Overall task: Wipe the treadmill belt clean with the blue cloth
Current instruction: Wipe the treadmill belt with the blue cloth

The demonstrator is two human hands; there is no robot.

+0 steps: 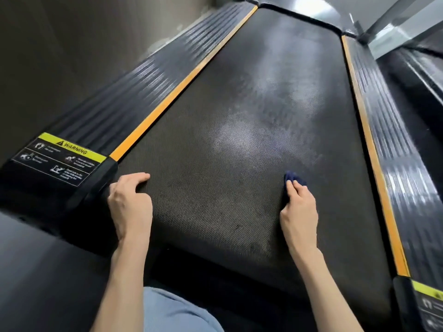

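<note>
Treadmill belt (203, 140) looks mostly unwiped to me, hazy farther off, while my right hand (299, 212) clamps its fingers on the blue cloth (293, 177), left hand (130, 204) curled empty.

most of the blue cloth (293, 177) hides under the right hand (299, 212). small print on the warning label (60, 156) is unreadable; a second label (429, 305) at lower right is cut off.

A plain grey-brown wall (60, 44) is seen along the left, met at its foot by a strip of pale floor (167, 40). Dark flooring (43, 279) is seen nearer, a slanting grey metal beam (402, 25) at the upper right, and bright light is reflected at the far end
</note>
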